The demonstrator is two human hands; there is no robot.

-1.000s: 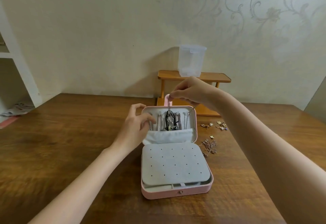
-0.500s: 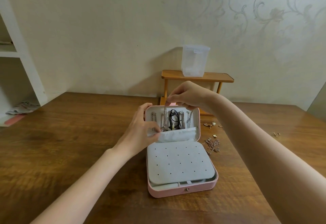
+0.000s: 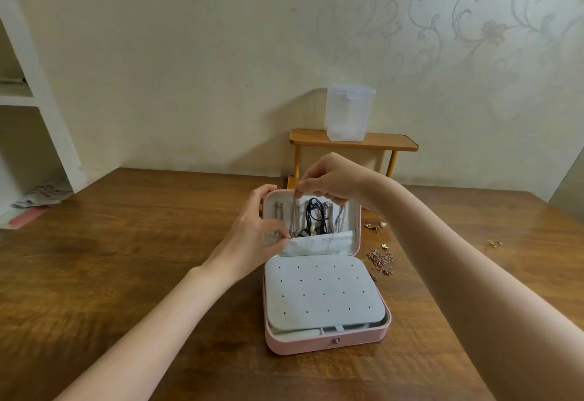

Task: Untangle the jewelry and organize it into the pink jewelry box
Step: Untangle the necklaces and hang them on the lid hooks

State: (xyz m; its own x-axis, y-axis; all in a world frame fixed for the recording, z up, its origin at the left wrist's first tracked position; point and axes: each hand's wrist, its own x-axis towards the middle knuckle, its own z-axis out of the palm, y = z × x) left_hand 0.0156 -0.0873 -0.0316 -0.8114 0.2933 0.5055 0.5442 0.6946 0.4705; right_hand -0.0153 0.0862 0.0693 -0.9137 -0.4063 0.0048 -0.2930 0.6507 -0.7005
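Wooden counter [image 3: 126, 274], brown with a visible grain and a dull sheen; its near edge and both sides are cut off by the frame. Against the patterned wall stands a small wooden rack [image 3: 354, 141] with rounded corners, its lower part hidden behind the right hand; on it rests a translucent plastic container [image 3: 347, 113] with a clip lid, contents not discernible. At far left, a white shelf unit [image 3: 41, 107] is only partly in view.

Pink jewelry box [image 3: 325, 342], rounded rectangle with a smooth outer shell and a small metal knob at the front, lies open at the counter's centre. A grey felt-like panel [image 3: 322, 296] pierced with rows of small holes covers the base, hiding what lies beneath. The upright lid carries several pale chains and a black cord necklace [image 3: 314, 216], their lower ends tucked into a soft grey pocket [image 3: 316, 246]; individual links are too fine to make out.

Left hand [image 3: 249, 230]: fingers pinch the pocket's upper left edge. Right hand [image 3: 328, 181]: fingers narrowly pinched on the top of a thin silver chain [image 3: 295, 217] hanging inside the lid.

Right of the box lie a rose-gold tangle [image 3: 380, 261] and scattered small earrings [image 3: 376, 226]; one further gold piece [image 3: 494, 244] sits well apart, shape unclear.
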